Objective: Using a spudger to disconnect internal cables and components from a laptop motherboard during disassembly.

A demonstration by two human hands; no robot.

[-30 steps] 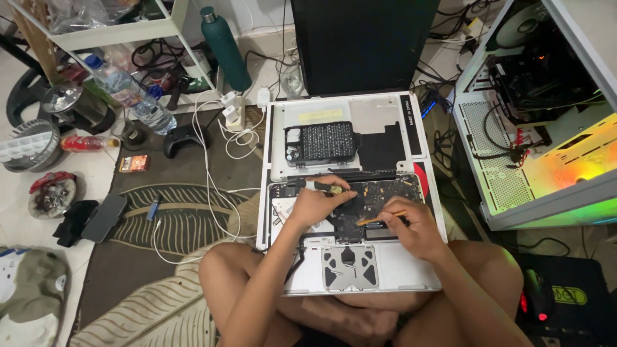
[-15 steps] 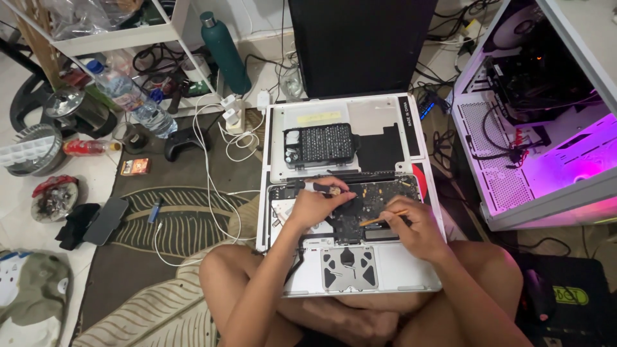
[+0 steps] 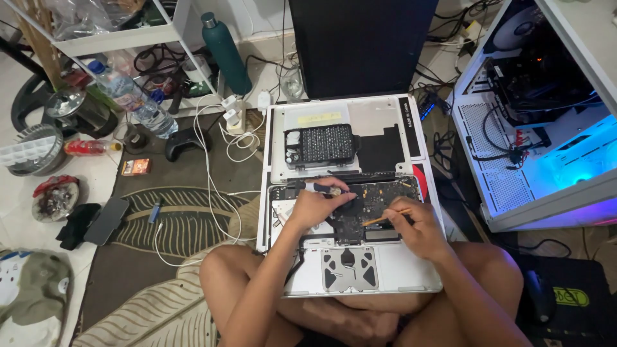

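The opened laptop (image 3: 350, 250) rests across the person's crossed legs, its circuit board exposed. Over that board, the left hand (image 3: 318, 205) pinches a dark screwdriver (image 3: 324, 188), while the right hand (image 3: 421, 225) clasps an orange-tipped stick (image 3: 382, 218).

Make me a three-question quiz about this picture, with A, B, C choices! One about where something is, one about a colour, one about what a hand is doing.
1. Where is the tall bottle?
A. on the floor above the opened laptop, to the left
B. on the person's knee
C. inside the computer case

2. What colour is that bottle?
A. yellow
B. dark green
C. pink

3. What does the left hand hold?
A. nothing
B. a cup
C. a screwdriver

Answers: 1 A, it stands by the shelf leg. 2 B, its body is dark green. 3 C, the fingers wrap the handle while the right hand holds a thin orange stick.
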